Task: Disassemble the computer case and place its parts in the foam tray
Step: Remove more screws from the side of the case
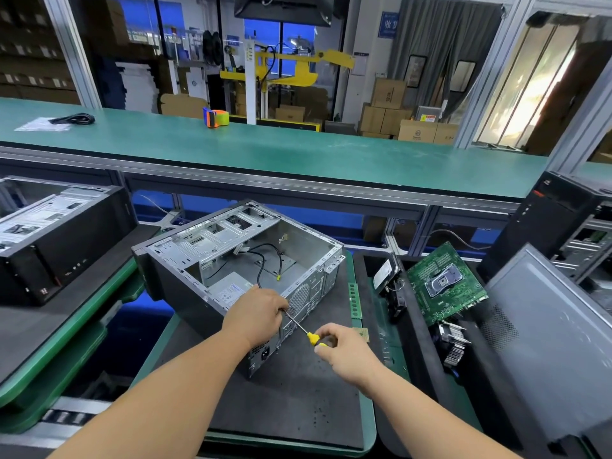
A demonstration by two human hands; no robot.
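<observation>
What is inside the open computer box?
Inside the computer case you can see black cables and a grey power supply in the near corner. The left hand covers part of that corner.

Bare matt grey metal computer case (245, 256), matt black foam tray (424, 326), glossy green motherboard (445, 283)

A factory assembly line: long green workbench (265, 150), stacked cartons (387, 107) (warehouse behind).

Clearance around the open computer case (238, 270)

Bare dark mat (291, 402) at 6 o'clock; memory stick (355, 300) and crowded foam tray (420, 346) obstructing at 3 o'clock.
</observation>
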